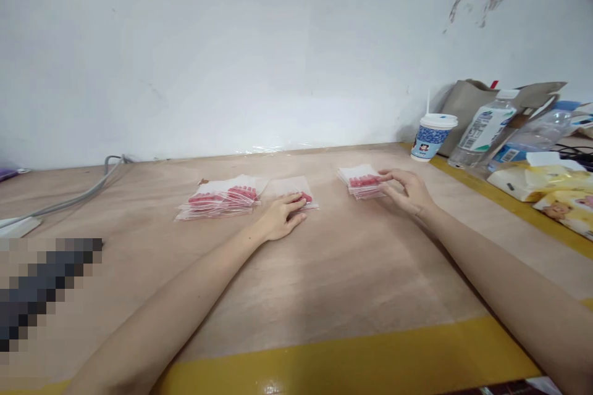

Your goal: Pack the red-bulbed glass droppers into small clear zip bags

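My left hand (283,217) lies palm down with its fingers stretched over a small clear bag (287,185) with red pieces, partly hidden by the fingers. Just left of it, several similar bags (217,197) overlap in a flat pile, with red pieces showing through the plastic. Over to the right, my right hand (410,192) rests at the right edge of a neat stack of such bags (362,180). Its fingertips touch or nearly touch the stack, thumb and forefinger apart. What the red pieces are is too small to tell.
Brown paper covers the table (343,284), with yellow tape (324,364) along its edges. At right stand a lidded paper cup (430,137), a plastic bottle (484,129) and yellow tissue packs (540,176). A grey cable (92,188) runs along the left. The wall (222,55) closes off the back.
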`<state>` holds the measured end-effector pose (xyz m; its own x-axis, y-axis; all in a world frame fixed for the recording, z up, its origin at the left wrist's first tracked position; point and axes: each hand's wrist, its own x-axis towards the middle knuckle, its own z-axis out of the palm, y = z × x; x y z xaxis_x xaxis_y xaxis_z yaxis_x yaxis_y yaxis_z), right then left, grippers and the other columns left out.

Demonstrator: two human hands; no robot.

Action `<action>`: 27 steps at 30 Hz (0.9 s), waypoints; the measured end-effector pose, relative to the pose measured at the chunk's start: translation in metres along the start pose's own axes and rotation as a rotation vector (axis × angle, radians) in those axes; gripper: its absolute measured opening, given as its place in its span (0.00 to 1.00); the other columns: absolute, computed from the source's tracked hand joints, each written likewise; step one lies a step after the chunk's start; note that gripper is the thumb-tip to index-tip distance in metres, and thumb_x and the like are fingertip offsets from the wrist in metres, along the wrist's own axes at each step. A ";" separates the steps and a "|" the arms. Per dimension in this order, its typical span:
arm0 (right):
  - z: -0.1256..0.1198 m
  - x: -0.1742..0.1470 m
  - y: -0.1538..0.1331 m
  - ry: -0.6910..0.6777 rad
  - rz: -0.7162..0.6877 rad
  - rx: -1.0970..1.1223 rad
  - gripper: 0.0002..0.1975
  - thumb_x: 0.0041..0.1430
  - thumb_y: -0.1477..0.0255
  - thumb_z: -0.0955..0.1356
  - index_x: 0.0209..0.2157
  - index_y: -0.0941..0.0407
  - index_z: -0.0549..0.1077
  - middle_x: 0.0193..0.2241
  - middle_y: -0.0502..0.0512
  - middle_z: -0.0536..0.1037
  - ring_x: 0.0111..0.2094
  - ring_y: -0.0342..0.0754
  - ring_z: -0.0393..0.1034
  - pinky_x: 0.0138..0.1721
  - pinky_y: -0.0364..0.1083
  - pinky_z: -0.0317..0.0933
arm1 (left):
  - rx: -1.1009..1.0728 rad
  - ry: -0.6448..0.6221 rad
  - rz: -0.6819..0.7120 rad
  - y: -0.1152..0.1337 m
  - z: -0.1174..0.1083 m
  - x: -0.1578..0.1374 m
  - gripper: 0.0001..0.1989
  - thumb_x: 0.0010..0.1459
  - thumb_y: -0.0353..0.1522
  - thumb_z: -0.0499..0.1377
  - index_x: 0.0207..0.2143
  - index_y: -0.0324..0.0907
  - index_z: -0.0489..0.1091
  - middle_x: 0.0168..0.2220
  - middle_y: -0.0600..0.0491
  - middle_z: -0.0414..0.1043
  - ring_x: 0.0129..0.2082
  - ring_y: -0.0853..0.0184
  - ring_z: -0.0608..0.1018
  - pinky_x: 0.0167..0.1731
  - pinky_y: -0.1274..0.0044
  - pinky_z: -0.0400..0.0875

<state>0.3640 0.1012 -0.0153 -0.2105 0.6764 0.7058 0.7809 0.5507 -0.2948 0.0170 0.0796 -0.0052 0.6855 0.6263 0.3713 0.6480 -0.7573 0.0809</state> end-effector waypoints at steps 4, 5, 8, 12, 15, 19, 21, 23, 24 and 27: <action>0.007 0.008 -0.040 0.165 -0.066 -0.018 0.07 0.52 0.66 0.66 0.27 0.55 0.71 0.31 0.56 0.76 0.36 0.52 0.69 0.40 0.51 0.58 | -0.074 0.017 0.027 0.006 0.004 0.006 0.18 0.60 0.34 0.50 0.53 0.41 0.63 0.55 0.49 0.62 0.56 0.63 0.64 0.55 0.69 0.59; 0.011 0.009 -0.054 0.132 -0.103 -0.013 0.07 0.52 0.66 0.66 0.27 0.55 0.71 0.29 0.56 0.76 0.34 0.51 0.68 0.39 0.50 0.57 | -0.084 0.036 0.018 0.005 0.003 0.005 0.20 0.60 0.34 0.51 0.54 0.41 0.61 0.56 0.48 0.60 0.56 0.62 0.63 0.55 0.67 0.58; 0.028 0.012 -0.092 -0.059 -0.258 -0.055 0.08 0.50 0.64 0.67 0.30 0.54 0.72 0.31 0.55 0.75 0.35 0.50 0.66 0.39 0.50 0.52 | -0.109 0.097 -0.022 0.000 0.002 -0.001 0.25 0.57 0.35 0.55 0.56 0.38 0.58 0.57 0.44 0.58 0.56 0.57 0.62 0.54 0.64 0.59; 0.052 0.019 -0.119 -0.234 -0.468 -0.183 0.08 0.52 0.68 0.65 0.33 0.55 0.72 0.30 0.54 0.75 0.34 0.48 0.65 0.39 0.49 0.48 | -0.155 0.126 -0.022 -0.008 0.001 -0.011 0.18 0.58 0.33 0.53 0.51 0.42 0.65 0.51 0.48 0.67 0.50 0.61 0.70 0.49 0.69 0.66; 0.063 0.022 -0.120 -0.222 -0.580 -0.296 0.08 0.55 0.72 0.62 0.30 0.57 0.72 0.27 0.55 0.74 0.30 0.47 0.64 0.39 0.49 0.47 | -0.176 0.142 -0.024 -0.009 0.001 -0.014 0.15 0.59 0.32 0.53 0.48 0.42 0.68 0.49 0.48 0.69 0.49 0.62 0.71 0.48 0.70 0.67; 0.067 0.018 -0.112 -0.158 -0.541 -0.277 0.09 0.57 0.72 0.61 0.29 0.57 0.72 0.25 0.53 0.75 0.29 0.46 0.65 0.42 0.49 0.48 | -0.180 0.160 -0.035 -0.009 0.002 -0.015 0.14 0.59 0.33 0.53 0.47 0.41 0.69 0.48 0.48 0.70 0.48 0.62 0.72 0.49 0.69 0.67; 0.067 0.014 -0.109 -0.141 -0.503 -0.242 0.10 0.58 0.71 0.61 0.29 0.57 0.72 0.24 0.52 0.75 0.29 0.45 0.65 0.44 0.49 0.48 | -0.173 0.164 -0.039 -0.009 0.003 -0.015 0.14 0.60 0.32 0.52 0.48 0.42 0.69 0.48 0.49 0.70 0.48 0.62 0.72 0.49 0.69 0.66; 0.067 0.011 -0.107 -0.140 -0.470 -0.204 0.10 0.59 0.72 0.61 0.29 0.56 0.72 0.23 0.52 0.75 0.29 0.45 0.66 0.44 0.49 0.49 | -0.162 0.162 -0.042 -0.010 0.004 -0.016 0.15 0.61 0.32 0.50 0.48 0.43 0.68 0.49 0.49 0.69 0.49 0.62 0.72 0.49 0.69 0.66; 0.067 0.010 -0.107 -0.144 -0.452 -0.184 0.10 0.59 0.72 0.61 0.30 0.56 0.73 0.24 0.52 0.76 0.29 0.45 0.66 0.44 0.48 0.49 | -0.155 0.161 -0.043 -0.010 0.004 -0.016 0.15 0.61 0.32 0.50 0.48 0.43 0.68 0.49 0.49 0.69 0.49 0.62 0.71 0.49 0.69 0.66; 0.069 0.011 -0.107 -0.154 -0.409 -0.151 0.07 0.58 0.72 0.63 0.33 0.56 0.73 0.26 0.52 0.76 0.31 0.46 0.67 0.44 0.48 0.49 | -0.132 0.163 -0.049 -0.011 0.006 -0.017 0.15 0.62 0.32 0.49 0.47 0.42 0.70 0.49 0.48 0.69 0.48 0.62 0.72 0.49 0.69 0.66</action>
<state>0.2375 0.0835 -0.0198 -0.5957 0.4894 0.6369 0.6899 0.7178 0.0937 0.0001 0.0779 -0.0176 0.5846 0.6329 0.5077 0.6226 -0.7511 0.2194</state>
